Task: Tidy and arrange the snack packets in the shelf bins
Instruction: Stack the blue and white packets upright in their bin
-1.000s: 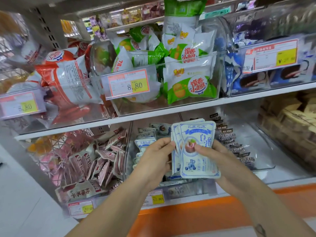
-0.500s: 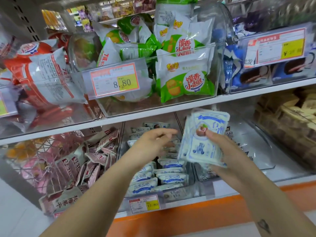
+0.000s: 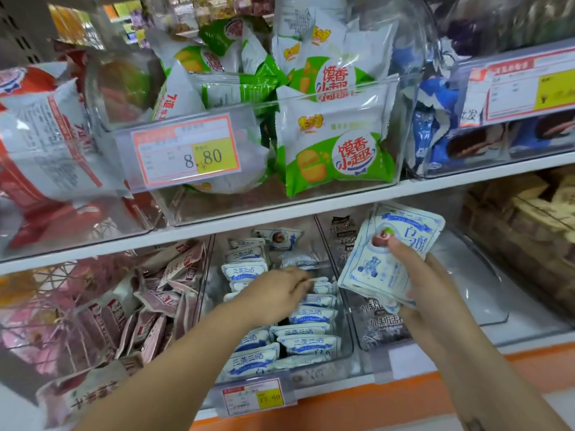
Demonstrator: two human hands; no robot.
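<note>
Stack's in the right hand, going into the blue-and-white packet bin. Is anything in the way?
Only the left hand, which reaches over the middle of the bin, above the packets already inside. The stack in the right hand is held above the bin's right wall; the bin's top is open.

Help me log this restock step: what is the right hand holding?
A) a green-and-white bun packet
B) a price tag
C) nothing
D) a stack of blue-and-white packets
D: the right hand grips a stack of blue-and-white packets, its thumb pressed on the front one.
</note>
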